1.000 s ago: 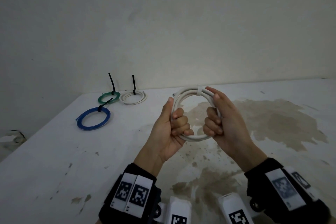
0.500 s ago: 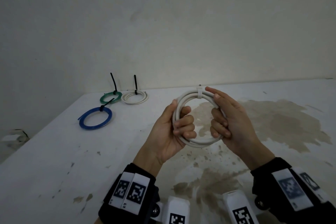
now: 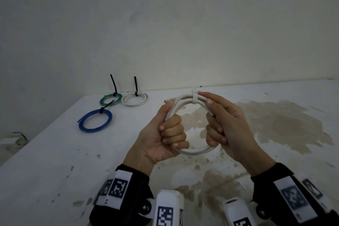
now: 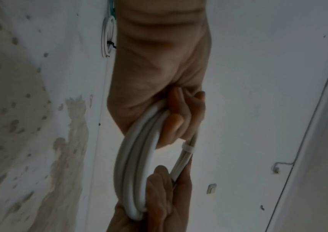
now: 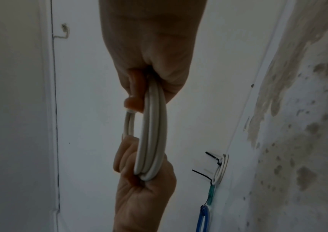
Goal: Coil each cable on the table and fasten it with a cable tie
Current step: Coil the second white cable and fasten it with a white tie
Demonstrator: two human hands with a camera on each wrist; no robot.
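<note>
Head view: left hand (image 3: 161, 139) fist-curled round the left side of the white cable coil (image 3: 194, 151), thumb up along it; right hand (image 3: 229, 128) wraps the right side, forefinger and thumb reaching up to the white cable tie (image 3: 194, 97) at the coil's top; coil held upright above the stained table (image 3: 55, 161). Beyond the left hand lie a blue coil (image 3: 95, 122), green coil (image 3: 110, 98) and small white coil (image 3: 135, 99), each bound with a black tie. Left wrist view: coil (image 4: 137, 164) seen edge-on between both hands, tie (image 4: 187, 148) just past the fingers. Right wrist view: strands (image 5: 155, 133) bundled, both hands gripping; finished coils low to the right
</note>
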